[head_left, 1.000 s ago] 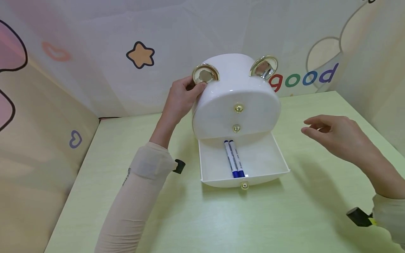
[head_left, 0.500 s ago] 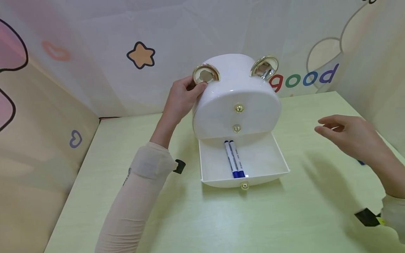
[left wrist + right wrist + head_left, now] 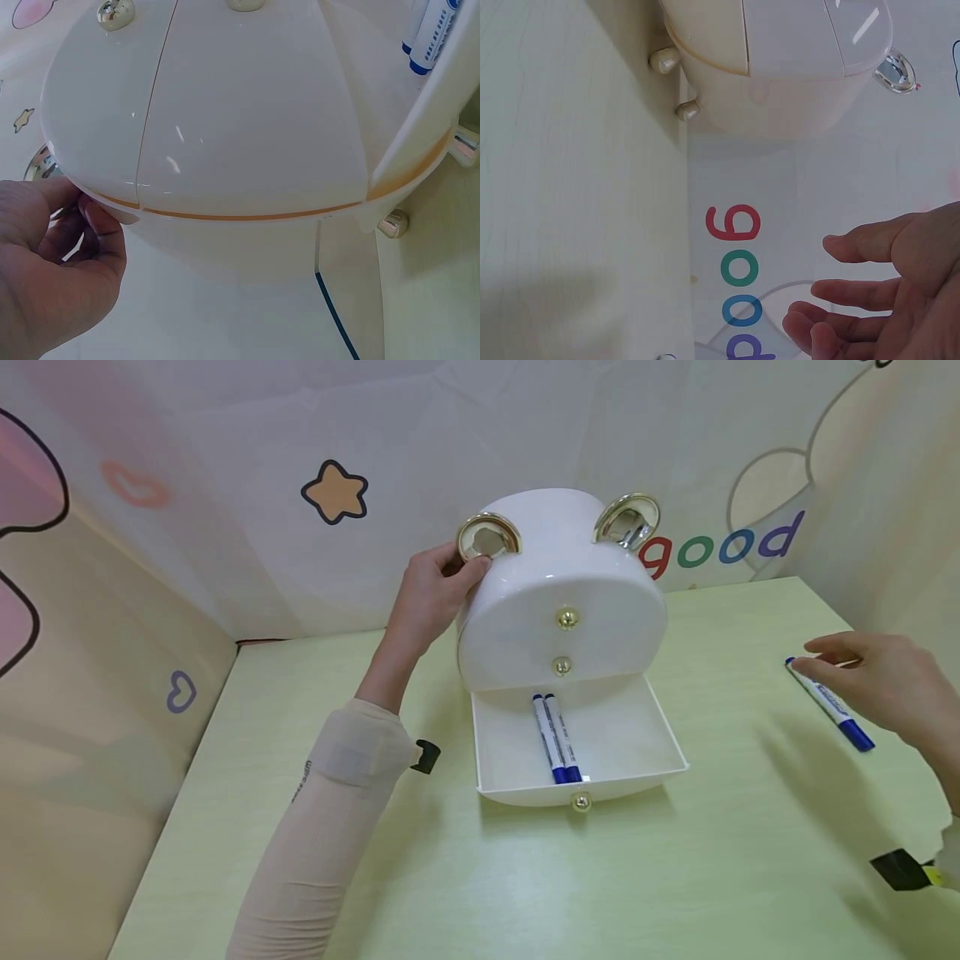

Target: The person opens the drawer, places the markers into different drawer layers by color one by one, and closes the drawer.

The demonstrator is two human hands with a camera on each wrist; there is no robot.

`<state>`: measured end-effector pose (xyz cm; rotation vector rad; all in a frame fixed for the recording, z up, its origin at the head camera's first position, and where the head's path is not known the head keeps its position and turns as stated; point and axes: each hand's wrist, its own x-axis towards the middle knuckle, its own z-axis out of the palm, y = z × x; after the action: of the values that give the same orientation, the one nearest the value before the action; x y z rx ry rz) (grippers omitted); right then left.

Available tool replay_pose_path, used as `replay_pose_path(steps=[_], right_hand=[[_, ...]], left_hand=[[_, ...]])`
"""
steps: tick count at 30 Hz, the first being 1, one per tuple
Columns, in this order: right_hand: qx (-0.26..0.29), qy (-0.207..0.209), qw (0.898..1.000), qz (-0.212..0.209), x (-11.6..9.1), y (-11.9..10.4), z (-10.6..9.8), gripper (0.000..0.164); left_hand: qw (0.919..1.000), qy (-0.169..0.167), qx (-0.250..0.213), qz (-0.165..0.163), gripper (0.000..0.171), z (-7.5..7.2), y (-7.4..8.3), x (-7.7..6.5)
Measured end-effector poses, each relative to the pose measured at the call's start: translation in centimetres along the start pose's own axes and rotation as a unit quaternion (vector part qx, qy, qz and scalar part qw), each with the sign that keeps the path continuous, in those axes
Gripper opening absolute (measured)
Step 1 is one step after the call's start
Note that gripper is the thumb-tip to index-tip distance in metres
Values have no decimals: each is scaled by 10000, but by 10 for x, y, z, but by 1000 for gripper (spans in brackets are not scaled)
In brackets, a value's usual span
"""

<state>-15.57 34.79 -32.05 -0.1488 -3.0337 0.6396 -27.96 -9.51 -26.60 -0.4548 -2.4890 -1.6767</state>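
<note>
A glossy white drawer box (image 3: 517, 635) with gold ears and round gold knobs stands on the table, its bottom drawer (image 3: 630, 727) pulled out. Two white markers with blue caps (image 3: 558, 739) lie side by side in that drawer. At the box's upper left, my left hand (image 3: 431, 597) grips the edge by the gold ear (image 3: 487, 537); the left wrist view has thumb and fingers at that edge. Off to the right, my right hand (image 3: 892, 685) hovers with loosely bent fingers and nothing in them. Beneath it, another blue-capped marker (image 3: 832, 706) lies on the table, partly covered in the head view.
The pale green table (image 3: 465, 885) reaches back to a printed curtain (image 3: 420, 427) bearing a star and the word "good". More curtain hangs at the left and right sides. Small gold feet (image 3: 664, 60) carry the box.
My right hand has moved right, away from the open drawer, and the marker on the table has come into sight beneath it. My left hand stays on the box.
</note>
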Motion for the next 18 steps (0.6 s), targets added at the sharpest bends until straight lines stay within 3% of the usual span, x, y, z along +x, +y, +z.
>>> replay_pose_path(steps=[18], right_hand=[[-128,65,9984,555,11,33,6,54]], left_hand=[[10000,10,-8,-36,17,0,0,-1]])
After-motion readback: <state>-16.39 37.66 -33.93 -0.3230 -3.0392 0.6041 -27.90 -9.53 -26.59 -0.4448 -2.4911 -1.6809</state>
